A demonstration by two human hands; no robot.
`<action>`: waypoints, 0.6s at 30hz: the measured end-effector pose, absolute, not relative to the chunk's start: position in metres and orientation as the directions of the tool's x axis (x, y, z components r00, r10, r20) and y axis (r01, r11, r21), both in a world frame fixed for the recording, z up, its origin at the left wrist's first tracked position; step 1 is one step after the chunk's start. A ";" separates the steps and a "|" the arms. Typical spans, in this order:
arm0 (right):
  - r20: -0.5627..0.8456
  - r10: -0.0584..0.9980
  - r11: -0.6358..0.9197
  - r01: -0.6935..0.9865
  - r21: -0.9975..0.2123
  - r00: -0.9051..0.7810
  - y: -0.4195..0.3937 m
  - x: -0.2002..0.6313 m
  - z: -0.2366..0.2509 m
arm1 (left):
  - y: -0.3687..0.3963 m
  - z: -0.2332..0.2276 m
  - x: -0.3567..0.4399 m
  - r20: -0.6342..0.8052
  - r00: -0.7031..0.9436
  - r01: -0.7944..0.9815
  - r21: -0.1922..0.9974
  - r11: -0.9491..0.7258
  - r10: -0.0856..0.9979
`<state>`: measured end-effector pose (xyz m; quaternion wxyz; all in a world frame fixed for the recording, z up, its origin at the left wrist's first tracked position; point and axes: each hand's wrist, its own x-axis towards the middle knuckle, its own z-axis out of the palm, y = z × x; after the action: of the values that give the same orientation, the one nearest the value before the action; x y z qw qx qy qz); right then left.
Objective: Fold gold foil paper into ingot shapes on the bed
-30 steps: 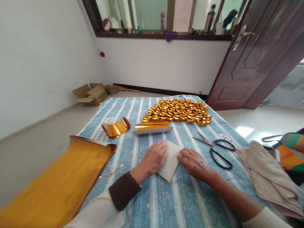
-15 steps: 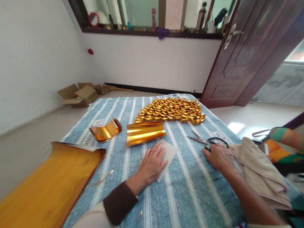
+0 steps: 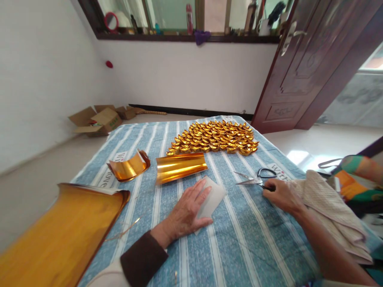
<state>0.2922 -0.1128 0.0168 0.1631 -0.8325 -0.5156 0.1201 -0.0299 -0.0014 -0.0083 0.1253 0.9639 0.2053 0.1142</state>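
Observation:
My left hand (image 3: 188, 211) lies on a pale sheet of paper (image 3: 214, 198), thumb spread along its near side and fingers stretched over its left part. At the right, my right hand (image 3: 281, 195) grips one handle of a pair of scissors (image 3: 254, 180). The blades are apart and point left, and the other black loop stands free above my fingers. Just beyond my left hand rests a curled gold foil sheet (image 3: 182, 168). A smaller stack of curved gold strips (image 3: 128, 169) sits to its left. Behind them stand rows of folded gold paper ingots (image 3: 214, 137).
A large stack of gold sheets (image 3: 66, 227) covers the table's left side. A beige towel (image 3: 326, 211) lies by my right forearm, with a multicoloured bag (image 3: 354, 181) beyond. The striped cloth (image 3: 239, 247) covers the table. Cardboard boxes (image 3: 98, 119) stand on the floor behind.
The scissors have turned, and my right hand now grips their nearer handle. My left thumb has spread away from the fingers, uncovering more of the pale paper. The camera view has shifted slightly.

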 end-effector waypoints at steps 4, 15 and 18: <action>0.110 0.966 -0.135 0.821 -0.555 0.233 -0.115 0.290 0.008 | 0.005 -0.003 -0.032 0.171 0.917 0.311 0.260 -0.914 0.360; 0.265 0.963 0.099 0.855 -0.509 0.046 -0.088 0.301 -0.013 | 0.008 0.000 -0.034 0.244 0.931 0.248 0.123 -0.961 0.272; 0.293 0.956 0.159 0.863 -0.480 -0.014 -0.085 0.302 -0.015 | 0.007 0.000 -0.034 0.255 0.927 0.255 0.106 -0.961 0.274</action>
<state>0.3022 -0.0849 -0.0155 0.2823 -0.6430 -0.7071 0.0829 -0.0337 0.0072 -0.0001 0.0355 0.9810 0.1348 0.1347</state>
